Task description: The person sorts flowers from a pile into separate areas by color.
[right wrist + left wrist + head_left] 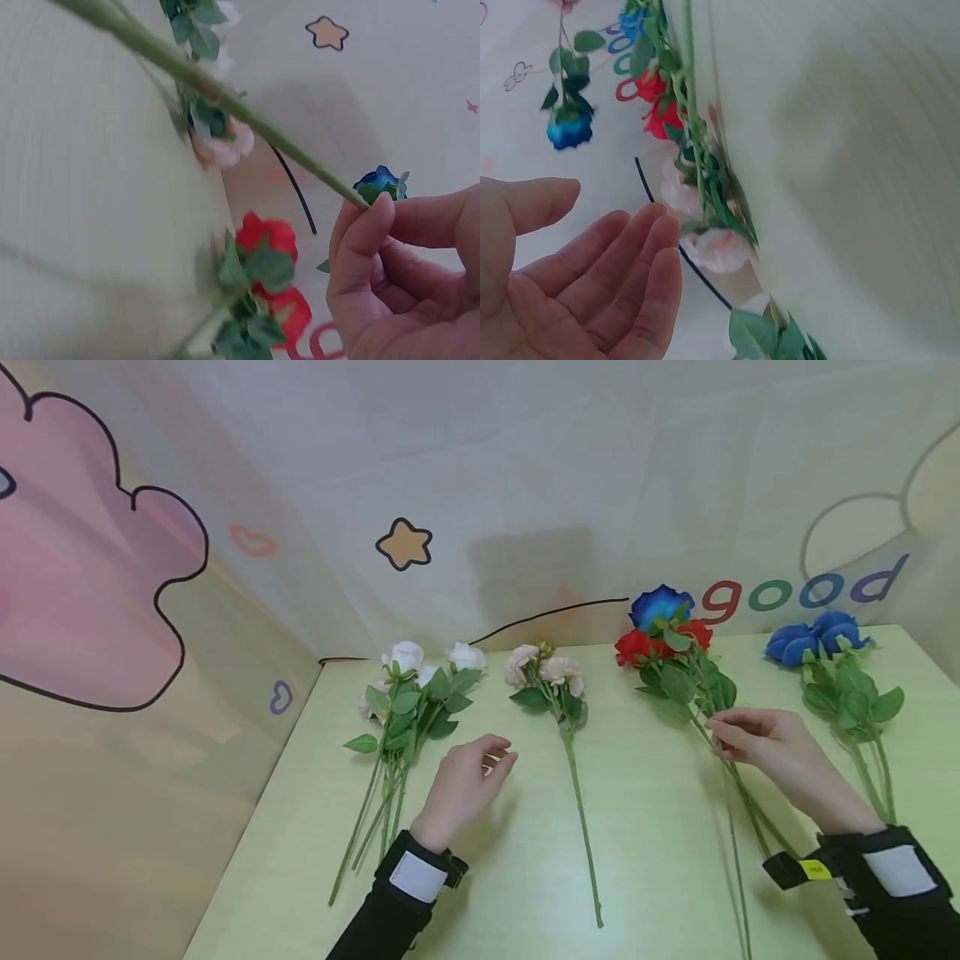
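My right hand [765, 747] pinches the green stem [281, 142] of a blue rose [658, 606] between thumb and fingertips. In the right wrist view the blue rose [379, 182] shows behind the fingers, lifted off the table. Beneath it in the head view lie red roses [637, 647], their stems running under the hand. My left hand [465, 781] hovers with relaxed fingers and holds nothing, between the white roses [405, 657] and the pale pink flowers [562, 672]. In the left wrist view, its palm [592, 300] faces the camera.
Blue flowers [813, 639] with leafy stems lie at the right of the pale table [510, 860]. One long pink-flower stem [581, 827] reaches toward the front. A printed cloth [525, 485] with a star and letters hangs behind the table.
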`<state>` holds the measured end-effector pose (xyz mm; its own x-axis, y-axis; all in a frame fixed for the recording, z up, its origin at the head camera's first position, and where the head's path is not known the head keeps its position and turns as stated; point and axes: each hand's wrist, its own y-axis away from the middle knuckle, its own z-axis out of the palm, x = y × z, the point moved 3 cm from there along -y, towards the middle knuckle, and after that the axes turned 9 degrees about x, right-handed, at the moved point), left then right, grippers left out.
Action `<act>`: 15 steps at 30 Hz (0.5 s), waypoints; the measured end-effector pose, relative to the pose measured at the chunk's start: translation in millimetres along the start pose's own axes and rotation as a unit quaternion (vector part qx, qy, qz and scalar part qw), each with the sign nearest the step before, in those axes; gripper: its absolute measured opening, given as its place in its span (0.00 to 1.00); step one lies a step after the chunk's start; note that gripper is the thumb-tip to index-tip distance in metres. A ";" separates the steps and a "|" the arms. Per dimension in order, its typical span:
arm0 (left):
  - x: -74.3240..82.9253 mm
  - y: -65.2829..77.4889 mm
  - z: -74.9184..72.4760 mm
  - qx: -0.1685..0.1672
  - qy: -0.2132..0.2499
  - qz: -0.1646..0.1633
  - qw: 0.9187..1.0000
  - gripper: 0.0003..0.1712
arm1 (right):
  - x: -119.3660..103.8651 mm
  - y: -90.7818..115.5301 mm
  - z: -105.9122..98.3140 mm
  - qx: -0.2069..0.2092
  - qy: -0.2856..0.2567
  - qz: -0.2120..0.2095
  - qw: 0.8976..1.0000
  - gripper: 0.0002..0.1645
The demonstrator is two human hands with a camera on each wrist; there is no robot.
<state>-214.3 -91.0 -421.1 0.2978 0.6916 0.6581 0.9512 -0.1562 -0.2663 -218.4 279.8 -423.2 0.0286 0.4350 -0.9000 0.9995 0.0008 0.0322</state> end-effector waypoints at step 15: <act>-26.0 6.6 -29.0 0.038 -0.059 0.009 0.997 0.13 | 96.4 -24.9 -120.8 0.107 0.018 0.045 0.993 0.19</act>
<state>-213.5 -130.4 -419.5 0.2986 0.7684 0.5660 0.9357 -0.1190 -0.3321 -242.4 430.5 -458.2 0.1222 0.4559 -0.8816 0.9730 -0.2301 0.0158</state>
